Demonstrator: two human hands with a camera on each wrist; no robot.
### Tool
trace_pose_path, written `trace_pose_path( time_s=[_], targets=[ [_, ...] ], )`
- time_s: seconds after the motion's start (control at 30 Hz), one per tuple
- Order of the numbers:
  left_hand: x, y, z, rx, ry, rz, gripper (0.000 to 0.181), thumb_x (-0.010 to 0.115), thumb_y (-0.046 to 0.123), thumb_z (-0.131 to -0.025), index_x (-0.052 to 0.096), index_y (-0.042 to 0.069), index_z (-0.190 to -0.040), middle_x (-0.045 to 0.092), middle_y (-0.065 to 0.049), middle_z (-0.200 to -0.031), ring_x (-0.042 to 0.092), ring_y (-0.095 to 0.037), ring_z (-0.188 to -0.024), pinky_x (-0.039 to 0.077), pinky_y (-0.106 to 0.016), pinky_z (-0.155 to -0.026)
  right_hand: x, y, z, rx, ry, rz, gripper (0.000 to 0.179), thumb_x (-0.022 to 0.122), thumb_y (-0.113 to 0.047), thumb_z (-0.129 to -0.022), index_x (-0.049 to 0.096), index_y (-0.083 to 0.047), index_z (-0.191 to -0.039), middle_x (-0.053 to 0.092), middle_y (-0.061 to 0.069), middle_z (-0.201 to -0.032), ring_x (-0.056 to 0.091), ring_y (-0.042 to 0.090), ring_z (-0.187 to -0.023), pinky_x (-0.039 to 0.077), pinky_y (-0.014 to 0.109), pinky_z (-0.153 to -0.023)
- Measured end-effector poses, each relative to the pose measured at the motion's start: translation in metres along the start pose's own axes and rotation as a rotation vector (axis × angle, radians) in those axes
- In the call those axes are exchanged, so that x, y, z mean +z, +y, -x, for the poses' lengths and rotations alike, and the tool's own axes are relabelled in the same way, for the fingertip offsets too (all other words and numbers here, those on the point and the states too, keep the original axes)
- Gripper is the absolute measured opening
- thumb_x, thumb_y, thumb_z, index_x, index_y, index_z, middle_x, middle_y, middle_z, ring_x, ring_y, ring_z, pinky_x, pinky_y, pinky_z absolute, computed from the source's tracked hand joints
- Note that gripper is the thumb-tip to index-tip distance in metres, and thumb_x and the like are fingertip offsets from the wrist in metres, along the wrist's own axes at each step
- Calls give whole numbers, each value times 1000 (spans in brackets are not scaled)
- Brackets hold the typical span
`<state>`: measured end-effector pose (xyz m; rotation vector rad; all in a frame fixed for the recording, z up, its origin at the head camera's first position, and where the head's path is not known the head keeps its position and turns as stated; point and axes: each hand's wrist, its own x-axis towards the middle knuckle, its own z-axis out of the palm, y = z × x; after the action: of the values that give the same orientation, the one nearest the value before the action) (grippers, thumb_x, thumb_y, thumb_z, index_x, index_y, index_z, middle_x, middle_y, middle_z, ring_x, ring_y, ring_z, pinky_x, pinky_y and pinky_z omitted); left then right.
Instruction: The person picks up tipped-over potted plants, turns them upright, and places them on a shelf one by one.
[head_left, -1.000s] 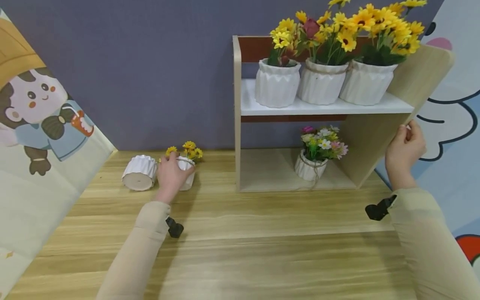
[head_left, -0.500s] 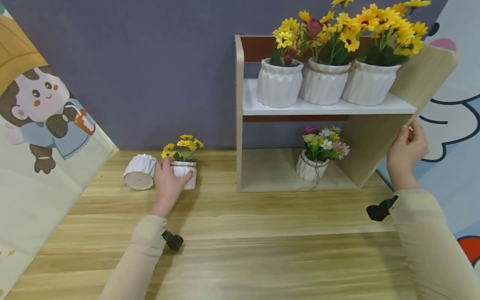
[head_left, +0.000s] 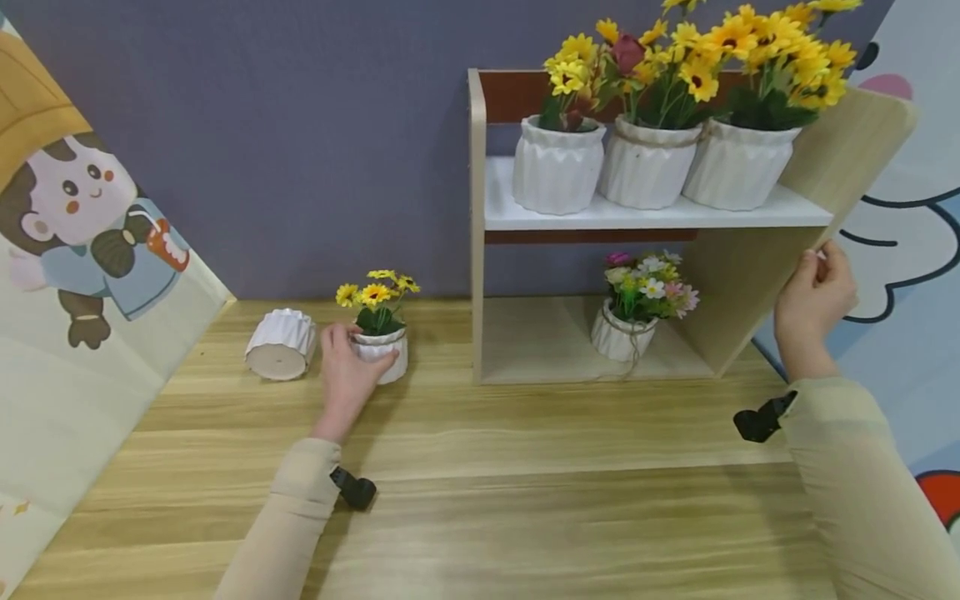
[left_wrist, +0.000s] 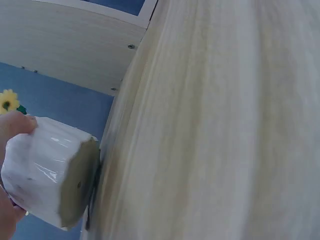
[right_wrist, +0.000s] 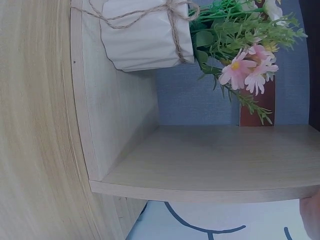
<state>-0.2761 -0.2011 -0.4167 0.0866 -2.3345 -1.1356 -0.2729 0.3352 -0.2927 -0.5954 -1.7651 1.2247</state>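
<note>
My left hand [head_left: 347,375] grips a white ribbed flowerpot [head_left: 390,354] with yellow daisies, thumb on the near right side and fingers at the left. In the left wrist view that flowerpot [left_wrist: 45,170] shows its underside, slightly tilted, its lower edge close to the wooden tabletop; whether they touch, I cannot tell. My right hand [head_left: 813,308] holds the front edge of the shelf's right side panel [head_left: 765,275] with curled fingers. Only a sliver of the right hand [right_wrist: 311,215] appears in the right wrist view, against the panel's edge.
Left of the held pot, another white pot [head_left: 281,344] lies on its side, base toward me. Three flowerpots stand on the upper shelf [head_left: 652,218]. A smaller twine-tied flowerpot [head_left: 622,333] with pink and white flowers stands on the lower shelf, left of the side panel.
My left hand has brought the daisy pot to the right and slightly toward me, and more of its flowers and body show. The right hand keeps its place on the shelf panel.
</note>
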Motion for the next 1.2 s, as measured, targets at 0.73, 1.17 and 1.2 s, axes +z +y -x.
trace_pose_path(
  time_s=[0.73, 1.17, 1.2],
  targets=[
    [16, 8, 7, -226, -34, 99, 98, 79, 34, -67, 21, -5, -137, 25, -24, -132, 37, -37, -120, 33, -47, -102, 1, 1, -2, 14, -7, -45, 23, 50, -24, -93, 64, -30, -110, 59, -19, -90, 54, -6, -78, 38, 12, -71],
    [39, 12, 4, -300, 160, 131, 93, 78, 34, -68, 27, -1, -137, 37, -21, -133, 36, -35, -124, 27, -44, -106, 0, -1, 0, 33, -25, -45, 24, 49, -27, -93, 62, -31, -113, 60, -13, -101, 55, -4, -84, 40, 13, -75],
    [39, 13, 3, -297, 162, 128, 92, 78, 34, -68, 28, 0, -137, 38, -21, -133, 37, -35, -124, 27, -44, -106, 0, -1, 0, 29, -19, -46, 24, 49, -26, -93, 62, -30, -113, 61, -14, -100, 55, -4, -84, 40, 13, -75]
  ],
)
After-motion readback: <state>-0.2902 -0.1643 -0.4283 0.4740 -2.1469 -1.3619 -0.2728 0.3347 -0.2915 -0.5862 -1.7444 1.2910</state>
